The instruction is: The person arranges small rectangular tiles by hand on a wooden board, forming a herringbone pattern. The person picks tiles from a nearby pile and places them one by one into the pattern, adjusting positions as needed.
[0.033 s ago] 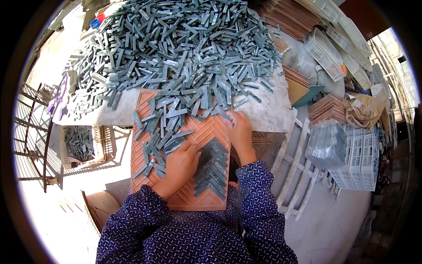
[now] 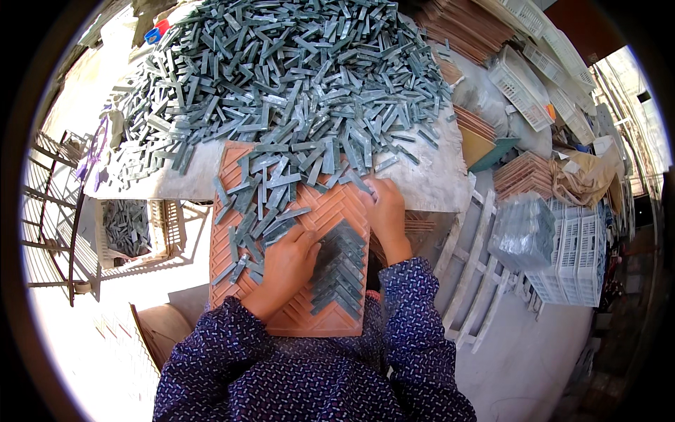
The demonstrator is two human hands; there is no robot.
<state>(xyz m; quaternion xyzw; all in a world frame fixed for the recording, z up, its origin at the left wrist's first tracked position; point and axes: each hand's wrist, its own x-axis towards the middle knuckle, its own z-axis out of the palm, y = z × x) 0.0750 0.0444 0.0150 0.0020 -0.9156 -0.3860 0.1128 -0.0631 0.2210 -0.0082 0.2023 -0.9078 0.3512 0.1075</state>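
An orange moulded tray [image 2: 281,325] with herringbone grooves lies in front of me, its far end under the edge of a big heap of grey-green stone strips [image 2: 281,84]. Strips laid in a herringbone block [image 2: 339,271] fill grooves at its near right. Loose strips [image 2: 246,225] are scattered over its left side. My left hand [image 2: 290,261] rests over the tray's middle, fingers curled and closed; what they hold is hidden. At the tray's right edge my right hand [image 2: 387,213] is closed, its fingertips pinching the end of a stone strip [image 2: 358,183].
The heap lies on a pale-topped table [image 2: 429,186]. At left stands a crate of strips [image 2: 162,232] beside a metal rack [image 2: 49,211]. To the right are a white slatted frame [image 2: 467,274], stacked white plastic crates [image 2: 573,260] and piles of orange trays [image 2: 524,174].
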